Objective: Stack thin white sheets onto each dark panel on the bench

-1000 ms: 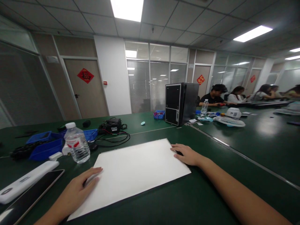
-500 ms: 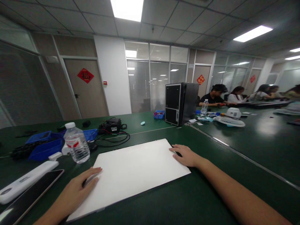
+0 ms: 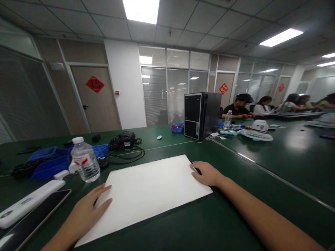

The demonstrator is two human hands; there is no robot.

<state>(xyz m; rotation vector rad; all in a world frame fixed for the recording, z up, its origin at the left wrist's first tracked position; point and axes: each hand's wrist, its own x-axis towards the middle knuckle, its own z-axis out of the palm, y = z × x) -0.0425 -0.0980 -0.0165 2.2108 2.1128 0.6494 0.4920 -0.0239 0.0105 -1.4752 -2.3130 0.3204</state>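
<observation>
A large white sheet (image 3: 151, 191), its surface blank, lies flat on the green table (image 3: 183, 223) in front of me. My left hand (image 3: 87, 209) rests at its left edge, thumb and fingers apart, the tips lying on the white surface. On the opposite side, my right hand (image 3: 205, 172) touches the right edge with its fingers stretched out and thumb apart. Neither hand is closed around anything. Just beyond my left hand stands a clear water bottle (image 3: 86, 164) with a white cap.
Left of me lie a white oblong device (image 3: 28, 202) and a dark-screened phone (image 3: 36, 219). Blue bins (image 3: 52, 165) and a black adapter (image 3: 127, 140) with cables sit behind. A computer tower (image 3: 201, 115) stands farther back; a white fan-like part (image 3: 258, 130) is right. Several people sit far right.
The fingers of my left hand have shifted slightly and spread wider at the sheet's left edge. My right hand has barely moved, and the sheet lies nearly as before.
</observation>
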